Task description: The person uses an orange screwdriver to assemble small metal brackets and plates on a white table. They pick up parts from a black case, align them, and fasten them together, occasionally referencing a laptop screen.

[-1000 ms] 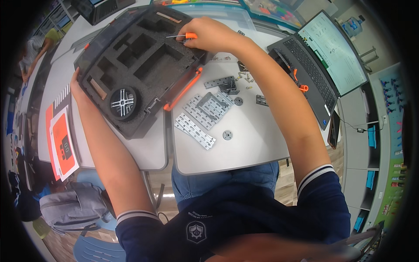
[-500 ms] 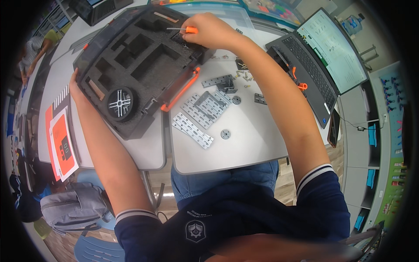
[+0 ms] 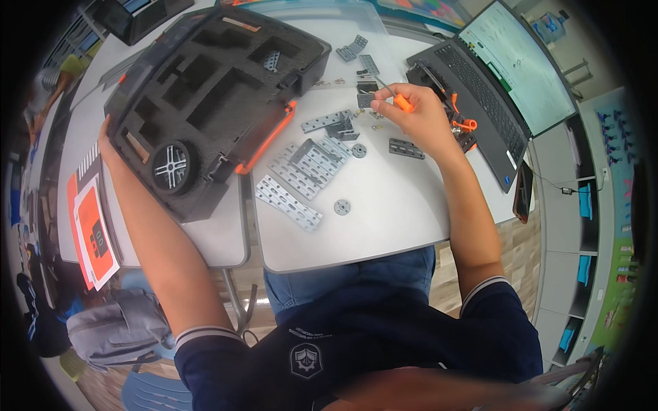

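Note:
My right hand [image 3: 419, 118] is closed around the orange handle of a screwdriver [image 3: 403, 103], its thin shaft pointing up and left. Close to its fingertips lie a small dark grey plate [image 3: 366, 101] and loose screws [image 3: 377, 126]; whether the fingers touch the plate is unclear. At the far left, my left hand [image 3: 107, 139] rests against the outer side of an open black case [image 3: 236, 147], most of its fingers hidden. Inside the case's foam are a black wheel [image 3: 171, 168] and a perforated grey bracket [image 3: 272, 61]. Perforated metal plates [image 3: 288, 202] lie between the hands.
An open laptop [image 3: 473, 103] stands on the right, with orange-and-black parts [image 3: 466, 125] against it. Two round grey discs [image 3: 342, 207] and a dark slotted bar [image 3: 406, 148] lie on the white table [image 3: 384, 219]. Orange-covered papers [image 3: 96, 233] sit at the left.
My right hand has moved from over the case to the right, above the small parts, still holding the screwdriver. The grey bracket in the foam now shows plainly. My left hand stays at the case.

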Demonstrator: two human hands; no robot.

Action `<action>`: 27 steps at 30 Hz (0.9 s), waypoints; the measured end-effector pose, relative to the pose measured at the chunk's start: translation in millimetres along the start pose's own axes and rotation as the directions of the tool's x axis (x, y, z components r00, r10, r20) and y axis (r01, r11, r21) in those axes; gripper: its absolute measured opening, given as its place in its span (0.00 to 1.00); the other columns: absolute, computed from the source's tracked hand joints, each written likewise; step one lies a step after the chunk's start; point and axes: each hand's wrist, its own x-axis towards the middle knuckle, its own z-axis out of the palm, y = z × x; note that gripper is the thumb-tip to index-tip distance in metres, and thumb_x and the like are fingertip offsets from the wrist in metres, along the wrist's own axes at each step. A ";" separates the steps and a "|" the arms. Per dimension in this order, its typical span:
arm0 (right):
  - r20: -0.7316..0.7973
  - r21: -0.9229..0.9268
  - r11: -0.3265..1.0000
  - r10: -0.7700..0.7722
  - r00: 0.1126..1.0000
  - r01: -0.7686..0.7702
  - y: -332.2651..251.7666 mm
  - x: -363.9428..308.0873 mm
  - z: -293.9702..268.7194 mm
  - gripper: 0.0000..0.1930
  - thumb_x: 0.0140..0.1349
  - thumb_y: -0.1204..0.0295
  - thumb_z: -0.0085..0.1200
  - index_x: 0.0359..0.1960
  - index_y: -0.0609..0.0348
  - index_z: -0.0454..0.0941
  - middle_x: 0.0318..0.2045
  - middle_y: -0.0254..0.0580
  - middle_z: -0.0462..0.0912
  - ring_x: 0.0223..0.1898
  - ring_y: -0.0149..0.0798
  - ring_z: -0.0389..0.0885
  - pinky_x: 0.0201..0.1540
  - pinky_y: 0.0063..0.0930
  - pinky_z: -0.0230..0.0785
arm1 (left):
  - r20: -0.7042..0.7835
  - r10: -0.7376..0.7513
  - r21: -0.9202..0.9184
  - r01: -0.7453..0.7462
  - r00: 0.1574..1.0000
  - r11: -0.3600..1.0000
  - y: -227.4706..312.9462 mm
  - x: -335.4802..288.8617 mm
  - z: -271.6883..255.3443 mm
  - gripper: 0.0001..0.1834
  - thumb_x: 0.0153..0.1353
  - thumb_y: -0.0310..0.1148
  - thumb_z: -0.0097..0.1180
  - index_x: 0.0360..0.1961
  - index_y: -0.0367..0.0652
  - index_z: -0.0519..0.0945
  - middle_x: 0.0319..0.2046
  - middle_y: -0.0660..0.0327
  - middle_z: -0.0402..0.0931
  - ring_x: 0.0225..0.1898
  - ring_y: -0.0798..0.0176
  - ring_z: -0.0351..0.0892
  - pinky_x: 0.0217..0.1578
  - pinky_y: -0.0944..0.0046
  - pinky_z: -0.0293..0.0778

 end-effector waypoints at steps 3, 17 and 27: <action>0.001 0.066 0.997 0.039 0.999 -0.039 14.1 -2.1 2.3 0.13 0.59 0.65 0.66 0.39 0.61 0.86 0.28 0.38 0.85 0.29 0.27 0.78 0.34 0.24 0.70 | 0.019 -0.014 0.010 0.014 1.000 1.000 0.3 1.2 1.4 0.19 0.67 0.39 0.53 0.51 0.35 0.79 0.46 0.50 0.83 0.44 0.48 0.83 0.48 0.53 0.79; 0.059 -0.110 0.994 0.006 0.998 0.000 15.6 18.8 -9.8 0.14 0.59 0.62 0.65 0.40 0.59 0.87 0.31 0.40 0.84 0.33 0.27 0.78 0.39 0.24 0.70 | -0.047 0.013 0.020 -0.012 0.999 1.000 0.0 9.6 -13.0 0.19 0.68 0.38 0.52 0.51 0.35 0.79 0.46 0.50 0.83 0.45 0.49 0.83 0.49 0.53 0.78; -0.171 -0.541 0.840 -0.049 0.984 -0.052 25.3 138.1 17.8 0.16 0.64 0.59 0.58 0.49 0.49 0.84 0.38 0.50 0.87 0.42 0.50 0.85 0.45 0.42 0.76 | -0.053 0.051 0.003 -0.050 0.997 0.999 0.2 14.3 -10.9 0.18 0.67 0.38 0.53 0.51 0.35 0.80 0.46 0.51 0.83 0.45 0.50 0.83 0.49 0.54 0.78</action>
